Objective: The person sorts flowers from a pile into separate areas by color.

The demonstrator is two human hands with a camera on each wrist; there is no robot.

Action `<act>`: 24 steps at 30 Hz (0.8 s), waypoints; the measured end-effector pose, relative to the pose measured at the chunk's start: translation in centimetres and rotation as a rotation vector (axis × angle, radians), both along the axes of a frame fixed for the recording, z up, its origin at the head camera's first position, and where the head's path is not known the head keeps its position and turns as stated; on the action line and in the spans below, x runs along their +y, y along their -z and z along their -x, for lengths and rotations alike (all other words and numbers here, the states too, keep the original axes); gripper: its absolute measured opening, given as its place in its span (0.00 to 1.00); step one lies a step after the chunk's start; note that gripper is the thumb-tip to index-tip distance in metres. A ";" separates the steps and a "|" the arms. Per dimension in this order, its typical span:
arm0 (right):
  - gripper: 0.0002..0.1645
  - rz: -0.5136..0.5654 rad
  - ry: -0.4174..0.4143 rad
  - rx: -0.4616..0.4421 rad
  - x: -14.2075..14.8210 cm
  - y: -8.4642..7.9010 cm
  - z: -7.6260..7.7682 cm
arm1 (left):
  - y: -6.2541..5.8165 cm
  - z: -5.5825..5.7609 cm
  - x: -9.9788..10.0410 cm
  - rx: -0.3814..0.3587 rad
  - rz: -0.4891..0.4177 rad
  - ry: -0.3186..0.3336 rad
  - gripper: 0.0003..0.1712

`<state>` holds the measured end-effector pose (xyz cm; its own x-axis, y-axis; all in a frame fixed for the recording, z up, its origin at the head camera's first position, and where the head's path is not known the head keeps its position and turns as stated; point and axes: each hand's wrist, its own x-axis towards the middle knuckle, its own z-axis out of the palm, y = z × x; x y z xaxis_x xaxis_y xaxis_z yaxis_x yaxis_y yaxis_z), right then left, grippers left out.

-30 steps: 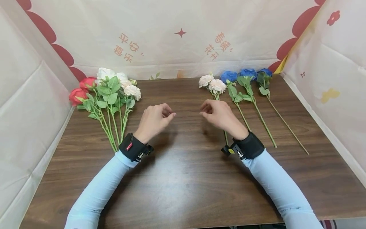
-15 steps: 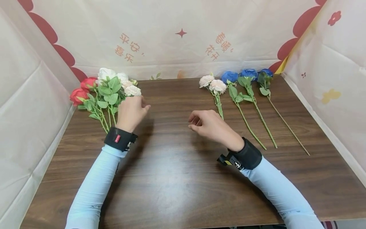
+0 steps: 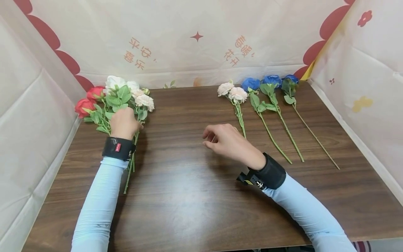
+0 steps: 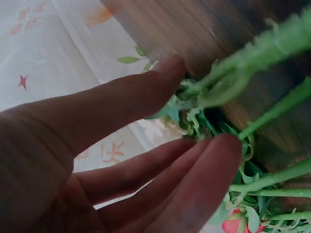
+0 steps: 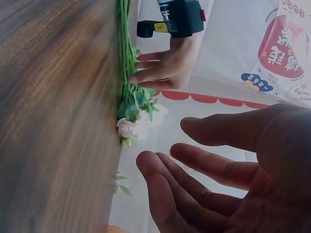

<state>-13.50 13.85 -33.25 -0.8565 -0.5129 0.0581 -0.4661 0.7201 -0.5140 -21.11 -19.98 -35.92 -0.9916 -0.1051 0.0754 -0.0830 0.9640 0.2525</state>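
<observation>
My left hand reaches over the stems of an artificial bouquet on the left. In the left wrist view, the thumb stands on one side of a thick green stem and the fingers on the other, with a gap between their tips. The bouquet has red roses, large white blooms and pale pink flowers among green leaves. My right hand hovers over the middle of the table with fingers loosely bent and nothing in them; it is nearest the pale pink flower sprig.
Three blue roses on long stems lie side by side at the right of the brown wooden table. A printed white cloth stands as a wall behind and along both sides.
My left hand has moved left from mid-table onto the bouquet's stems. My right hand has shifted a little left and nearer, away from the pink sprig.
</observation>
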 end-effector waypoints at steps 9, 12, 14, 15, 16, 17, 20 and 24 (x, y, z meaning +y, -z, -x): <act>0.09 -0.014 -0.004 -0.022 -0.1 0.2 0.0 | 0.4 0.2 -0.8 -0.101 -0.017 0.025 0.22; 0.09 -0.011 0.000 -0.021 -0.1 0.3 0.1 | 0.5 0.2 -0.9 -0.113 -0.028 0.039 0.19; 0.10 -0.012 -0.001 -0.024 -0.1 0.3 0.1 | 0.5 0.1 -0.8 -0.124 -0.035 0.042 0.17; 0.10 -0.014 -0.002 -0.024 -0.1 0.4 0.1 | 0.5 0.1 -0.8 -0.131 -0.036 0.044 0.15; 0.10 -0.016 -0.002 -0.023 -0.2 0.4 0.1 | 0.4 0.1 -0.8 -0.137 -0.037 0.043 0.14; 0.11 -0.017 -0.001 -0.024 -0.2 0.4 0.1 | 0.4 0.0 -0.8 -0.143 -0.038 0.040 0.13; 0.11 -0.021 0.001 -0.023 -0.2 0.5 0.2 | 0.3 0.0 -0.7 -0.162 -0.037 0.039 0.12; 0.11 -0.026 0.011 -0.026 -0.3 0.5 0.2 | 0.4 0.1 -0.6 -0.161 -0.033 0.056 0.10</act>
<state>-13.66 13.57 -33.77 -0.8631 -0.5046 0.0227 -0.4451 0.7385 -0.5064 -21.18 -20.53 -36.33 -0.9950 -0.0488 -0.0871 -0.0708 0.9596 0.2722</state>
